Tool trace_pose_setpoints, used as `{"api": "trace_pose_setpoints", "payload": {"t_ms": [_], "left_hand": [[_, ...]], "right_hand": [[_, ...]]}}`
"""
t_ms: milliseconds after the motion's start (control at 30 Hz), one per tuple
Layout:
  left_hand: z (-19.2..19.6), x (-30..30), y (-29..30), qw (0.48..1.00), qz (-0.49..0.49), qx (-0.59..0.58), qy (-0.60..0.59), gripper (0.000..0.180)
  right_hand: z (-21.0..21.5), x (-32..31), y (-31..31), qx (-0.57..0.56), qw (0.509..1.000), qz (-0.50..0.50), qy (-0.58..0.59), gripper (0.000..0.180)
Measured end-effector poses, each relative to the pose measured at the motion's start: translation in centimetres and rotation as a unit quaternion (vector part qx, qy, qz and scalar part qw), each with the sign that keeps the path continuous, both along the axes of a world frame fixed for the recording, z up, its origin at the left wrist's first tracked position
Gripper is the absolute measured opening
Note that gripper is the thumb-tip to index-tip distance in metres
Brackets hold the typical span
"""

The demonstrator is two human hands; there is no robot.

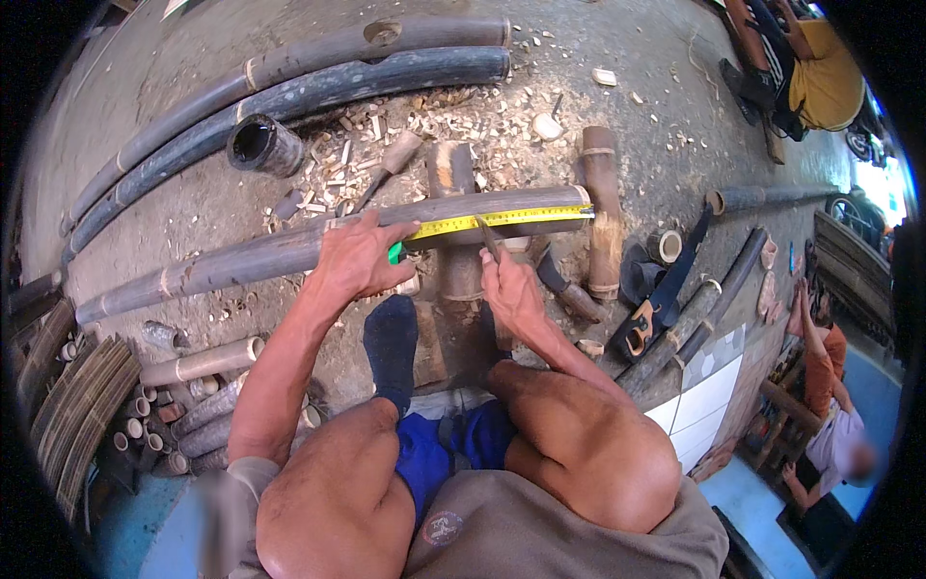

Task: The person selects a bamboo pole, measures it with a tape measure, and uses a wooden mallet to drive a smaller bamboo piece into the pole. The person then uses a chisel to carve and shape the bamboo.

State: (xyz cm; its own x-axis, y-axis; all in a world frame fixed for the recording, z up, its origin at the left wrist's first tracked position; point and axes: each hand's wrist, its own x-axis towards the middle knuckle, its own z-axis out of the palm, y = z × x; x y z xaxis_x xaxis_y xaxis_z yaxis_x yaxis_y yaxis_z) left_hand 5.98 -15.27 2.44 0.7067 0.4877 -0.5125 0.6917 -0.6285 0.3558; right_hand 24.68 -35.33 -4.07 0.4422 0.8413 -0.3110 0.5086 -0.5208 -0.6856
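A dark bamboo pole (289, 249) lies across a block on the floor (656, 96), with a yellow tape measure (497, 220) along it. The left hand (359, 259) clamps pole and tape; the right hand (511, 289) pinches a marking tool (488, 237).

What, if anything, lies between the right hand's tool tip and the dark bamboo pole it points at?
Only the yellow tape measure, stretched along the long dark bamboo pole. The right hand sets its slim pointed tool at the tape's edge; the left hand presses the pole.
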Motion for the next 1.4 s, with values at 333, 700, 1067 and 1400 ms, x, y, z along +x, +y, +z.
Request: {"api": "trace_pose_setpoints", "payload": {"t_ms": [333, 700, 1067, 1400], "left_hand": [[-0.4, -0.3, -0.1, 1.0, -0.002, 0.007, -0.006, 0.066], [-0.8, -1.0, -2.7, 0.997, -0.051, -0.043, -0.036, 0.068], [-1.8, -1.8, -3.6, 0.995, -0.07, -0.014, -0.064, 0.07], [-1.7, -9.7, -7.8, 0.948, 0.222, -0.19, -0.128, 0.08]], "right_hand": [[0.1, -0.1, 0.3, -0.01, 1.0, 0.013, 0.002, 0.033], [0.5, 0.0, 0.6, -0.046, 0.997, 0.044, -0.045, 0.03], [4.3, 1.2, -2.2, -0.042, 0.998, 0.014, -0.034, 0.034], [7.9, 5.6, -7.7, 0.044, 0.982, -0.182, 0.031, 0.042]]}}
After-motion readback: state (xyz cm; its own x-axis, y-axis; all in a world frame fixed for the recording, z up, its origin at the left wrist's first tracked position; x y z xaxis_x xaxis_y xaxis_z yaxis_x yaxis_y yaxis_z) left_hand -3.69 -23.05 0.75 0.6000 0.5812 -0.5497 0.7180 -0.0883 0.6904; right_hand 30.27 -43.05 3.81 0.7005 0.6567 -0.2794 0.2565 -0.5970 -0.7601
